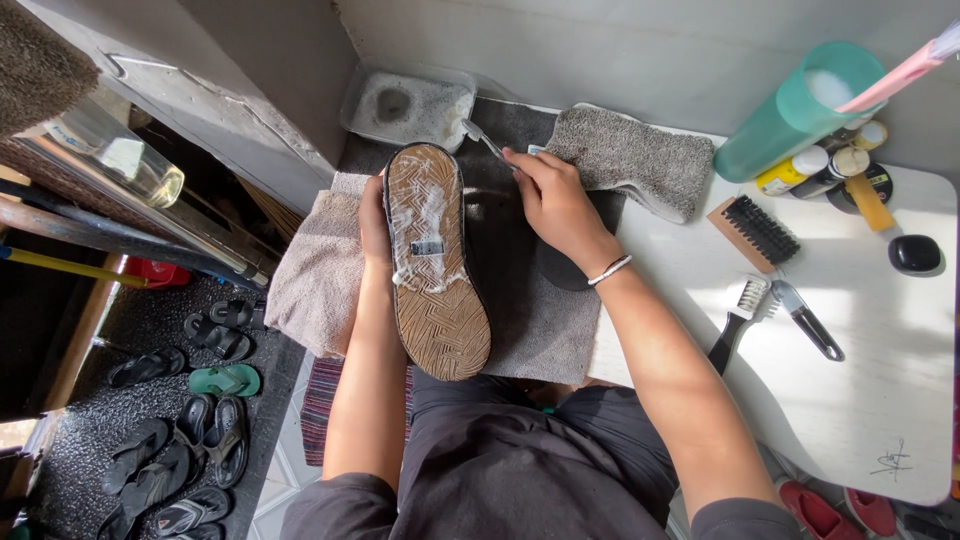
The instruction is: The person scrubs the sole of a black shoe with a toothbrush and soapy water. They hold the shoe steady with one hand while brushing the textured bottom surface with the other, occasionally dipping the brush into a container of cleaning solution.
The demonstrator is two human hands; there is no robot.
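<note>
My left hand [374,222] grips the left edge of a black shoe [436,260], which is held sole up over a grey towel [545,330]. White foam is smeared across the front half of its brown ridged sole. My right hand [553,200] holds a small toothbrush-like brush [482,139]. Its head points toward the toe of the shoe, just beside a clear tray of foamy water [408,103]. A thin bracelet circles my right wrist.
A folded grey towel [632,158] lies behind my right hand. On the white table [870,400] are a wooden brush [755,232], two small handled brushes [775,315], polish tins, a black lid and a green cup [795,110]. Sandals cover the floor at left [185,430].
</note>
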